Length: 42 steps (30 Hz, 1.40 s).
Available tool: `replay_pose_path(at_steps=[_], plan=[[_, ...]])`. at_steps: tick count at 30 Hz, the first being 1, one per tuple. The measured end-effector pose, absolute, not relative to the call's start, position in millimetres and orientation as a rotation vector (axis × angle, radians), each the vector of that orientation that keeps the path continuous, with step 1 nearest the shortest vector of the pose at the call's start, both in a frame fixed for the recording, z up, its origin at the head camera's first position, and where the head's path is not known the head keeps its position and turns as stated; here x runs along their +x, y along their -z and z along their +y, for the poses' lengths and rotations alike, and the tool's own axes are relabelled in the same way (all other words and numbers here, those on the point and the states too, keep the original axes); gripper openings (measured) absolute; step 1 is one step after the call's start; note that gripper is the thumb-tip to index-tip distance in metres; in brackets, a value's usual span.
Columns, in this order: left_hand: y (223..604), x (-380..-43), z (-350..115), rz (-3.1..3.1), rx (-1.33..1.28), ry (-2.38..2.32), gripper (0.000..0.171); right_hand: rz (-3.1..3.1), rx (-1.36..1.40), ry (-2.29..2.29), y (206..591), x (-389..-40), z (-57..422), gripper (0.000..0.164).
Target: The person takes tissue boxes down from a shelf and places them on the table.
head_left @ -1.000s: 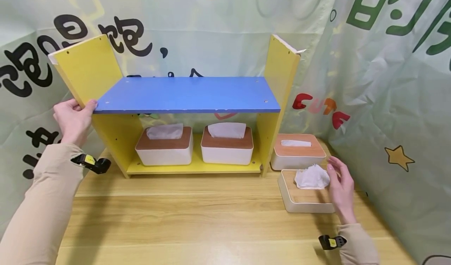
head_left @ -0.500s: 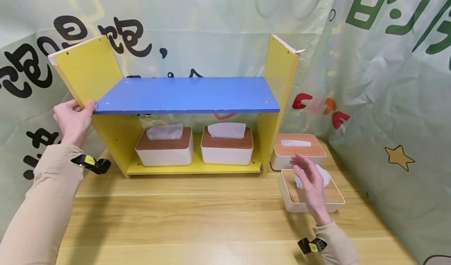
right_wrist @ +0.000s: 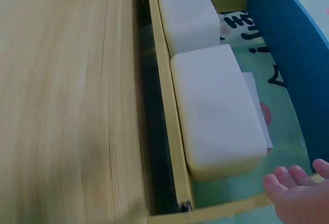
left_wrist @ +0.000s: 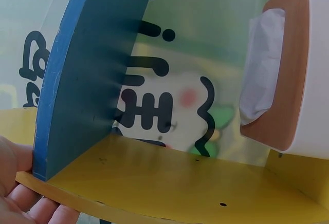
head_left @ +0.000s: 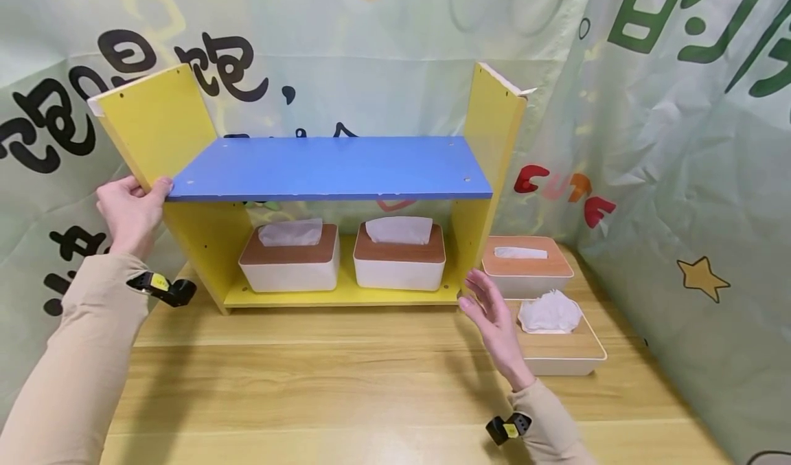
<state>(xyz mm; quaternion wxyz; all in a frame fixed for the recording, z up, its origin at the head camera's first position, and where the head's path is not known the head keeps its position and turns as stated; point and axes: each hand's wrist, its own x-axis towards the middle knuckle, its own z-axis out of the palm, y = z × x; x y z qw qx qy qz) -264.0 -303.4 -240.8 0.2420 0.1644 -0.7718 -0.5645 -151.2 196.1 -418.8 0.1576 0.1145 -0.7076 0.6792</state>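
My left hand [head_left: 131, 212] holds the shelf unit's left yellow side panel [head_left: 154, 125] where the blue board [head_left: 334, 166] meets it. In the left wrist view the fingers [left_wrist: 43, 211] lie outside the panel, and the thumb is at the blue board's front edge. My right hand [head_left: 497, 331], fingers apart and nothing in it, is in front of the unit's lower right corner; I cannot tell if it touches the panel. On the yellow bottom board stand two tissue boxes, a left one [head_left: 290, 276] and a right one [head_left: 399, 273], white with brown lids, tissue sticking out.
Right of the unit, a tissue box [head_left: 525, 286] stands at the back. A lower, flatter tissue box [head_left: 565, 367] with crumpled tissue is in front of it, partly behind my right hand. A printed curtain [head_left: 667, 176] encloses the wooden table [head_left: 296, 389] at the back and sides.
My right hand has moved left, from the flatter tissue box's right side across it to the shelf unit's lower right corner. My left hand keeps its hold; the boxes stay in place.
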Motion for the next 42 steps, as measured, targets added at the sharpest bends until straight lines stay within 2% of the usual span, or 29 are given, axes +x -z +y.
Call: replay_pose_path(at_steps=[10, 27, 42], plan=[[240.9, -263.3, -304.0, -2.120, 0.462, 1.538, 0.053, -2.147, 0.271, -1.986, 424.1, -169.9, 181.2, 0.085], [241.3, -263.4, -303.5, -2.133, 0.465, 1.537, 0.054, -2.231, 0.310, -1.888, 433.6, -226.0, 173.4, 0.099], [242.7, -264.5, -303.3, -2.110, 0.462, 1.537, 0.052, -2.334, 0.298, -1.826, 441.9, -258.8, 178.2, 0.112]])
